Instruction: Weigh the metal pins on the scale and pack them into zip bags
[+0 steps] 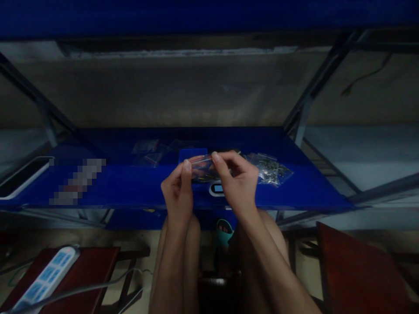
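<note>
Both hands hold a small clear plastic bag (203, 169) by its upper edge, above the blue table. My left hand (179, 188) pinches the left corner between thumb and fingers. At the right corner, my right hand (236, 179) does the same. Some thin yellowish pieces show low in the bag. Under it sits a white device with a lit display (217, 188), partly covered by my right hand. A blue tray (193, 153) lies just behind the bag. Right of my right hand rests a larger clear bag of small metal pieces (271, 170).
Flat clear bags (149, 153) lie at the back left of the blue table (131, 187). A white-framed dark device (24, 176) is at the far left. Metal posts flank the table. A power strip (49, 279) rests on a brown stool below left; another stool (360, 270) stands right.
</note>
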Motion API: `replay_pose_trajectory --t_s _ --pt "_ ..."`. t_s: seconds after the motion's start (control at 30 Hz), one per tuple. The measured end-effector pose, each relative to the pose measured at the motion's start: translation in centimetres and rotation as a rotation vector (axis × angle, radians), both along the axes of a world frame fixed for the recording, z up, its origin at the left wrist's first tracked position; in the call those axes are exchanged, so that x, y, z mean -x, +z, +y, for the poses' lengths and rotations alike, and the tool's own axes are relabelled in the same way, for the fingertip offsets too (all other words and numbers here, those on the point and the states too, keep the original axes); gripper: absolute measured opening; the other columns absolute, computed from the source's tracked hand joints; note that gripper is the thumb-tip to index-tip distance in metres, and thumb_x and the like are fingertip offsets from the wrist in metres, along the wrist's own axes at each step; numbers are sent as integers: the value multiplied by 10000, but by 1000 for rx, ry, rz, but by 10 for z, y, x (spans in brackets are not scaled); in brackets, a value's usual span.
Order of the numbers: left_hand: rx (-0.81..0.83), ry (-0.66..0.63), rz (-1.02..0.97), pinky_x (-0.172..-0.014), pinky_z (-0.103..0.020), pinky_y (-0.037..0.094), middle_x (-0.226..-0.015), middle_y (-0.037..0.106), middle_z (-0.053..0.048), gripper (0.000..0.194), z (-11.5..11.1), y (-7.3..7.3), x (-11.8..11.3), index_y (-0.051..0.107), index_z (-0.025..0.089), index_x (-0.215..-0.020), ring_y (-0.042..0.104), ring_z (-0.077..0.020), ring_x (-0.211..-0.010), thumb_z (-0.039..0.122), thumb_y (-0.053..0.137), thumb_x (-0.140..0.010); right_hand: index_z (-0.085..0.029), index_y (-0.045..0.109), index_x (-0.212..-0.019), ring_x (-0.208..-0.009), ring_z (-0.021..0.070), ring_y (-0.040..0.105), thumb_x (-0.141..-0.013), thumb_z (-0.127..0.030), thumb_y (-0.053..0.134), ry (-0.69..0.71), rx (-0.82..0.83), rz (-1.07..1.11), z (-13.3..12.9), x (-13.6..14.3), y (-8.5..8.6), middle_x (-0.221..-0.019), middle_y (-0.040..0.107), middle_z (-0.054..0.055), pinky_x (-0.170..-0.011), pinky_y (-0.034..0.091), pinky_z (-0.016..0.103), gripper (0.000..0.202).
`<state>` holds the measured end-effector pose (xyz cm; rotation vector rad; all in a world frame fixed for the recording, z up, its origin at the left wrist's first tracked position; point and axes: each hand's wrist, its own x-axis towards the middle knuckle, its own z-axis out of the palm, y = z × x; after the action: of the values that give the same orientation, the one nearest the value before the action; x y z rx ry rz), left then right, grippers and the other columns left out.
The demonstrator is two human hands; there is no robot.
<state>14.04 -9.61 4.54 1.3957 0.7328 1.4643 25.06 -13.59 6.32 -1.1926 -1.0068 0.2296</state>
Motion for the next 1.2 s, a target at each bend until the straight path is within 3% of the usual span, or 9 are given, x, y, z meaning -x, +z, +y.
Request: replay_pose_trajectory --t_s 0.2,0.4,0.53,0.67,0.77,0.87,1.0,1.1,1.2 --pt "11 26 -10 -700 -275 560 -1024 825 -68 372 4 -2 5 828 230 -1063 734 -155 -753 499 571 -1054 -235 770 -897 -754 155 700 -932 -332 746 167 40 -27 -2 -7 1 -857 765 19 -709 560 300 106" --pt "66 -121 41 -622 -255 540 -1007 823 -86 459 14 -4 13 746 232 -1275 726 -153 -707 578 630 -996 -244 740 -866 -613 141 662 -898 -432 784 -93 -25 157 -2 -22 -2 -718 728 -11 -567 534 274 195" --pt "46 -251 161 -533 -242 504 -812 786 -50 330 10 -1 11 804 223 -1024 659 -133 -587 533 740 -927 -243 741 -884 -620 152 679 -887 -468 790 -33 24 189 -1 -24 -3 -732 745 4 -560 540 279 230" --pt "89 -257 129 -429 -211 399 -489 582 38 316 5 -1 7 726 210 -808 511 -94 -411 504 765 -916 -236 754 -927 -669 156 698 -854 -455 815 31 32 232 1 -21 -2 -750 759 5 -610 559 282 239" --pt "97 -148 53 -439 -205 422 -501 599 44 323 5 -1 7 691 212 -803 521 -89 -413 503 760 -925 -230 767 -971 -651 142 675 -819 -469 846 137 88 230 1 -20 -3 -728 746 -7 -600 542 269 294" --pt "86 -77 16 -453 -211 455 -525 621 35 341 8 -1 8 682 210 -795 553 -95 -434 516 757 -926 -215 750 -823 -576 131 625 -776 -513 877 290 166 183 2 -17 -5 -642 686 -16 -528 498 257 328" --pt "196 -194 -30 -400 -216 428 -618 672 11 430 9 -3 10 699 211 -916 579 -106 -436 636 652 -958 -221 715 -788 -534 135 626 -810 -531 846 292 153 197 2 -15 -6 -622 668 -21 -505 518 262 338" --pt "244 -298 -12 -348 -197 346 -653 678 3 455 7 -4 10 646 203 -840 549 -85 -407 641 647 -960 -223 703 -806 -527 133 639 -819 -523 841 259 148 201 2 -16 -4 -631 674 -25 -498 530 254 330" --pt "176 -256 25 -344 -184 314 -604 616 35 444 4 -1 10 590 200 -760 501 -58 -383 585 690 -957 -217 709 -843 -543 121 646 -842 -529 821 293 157 193 -1 -17 -1 -648 680 -28 -525 549 244 331"
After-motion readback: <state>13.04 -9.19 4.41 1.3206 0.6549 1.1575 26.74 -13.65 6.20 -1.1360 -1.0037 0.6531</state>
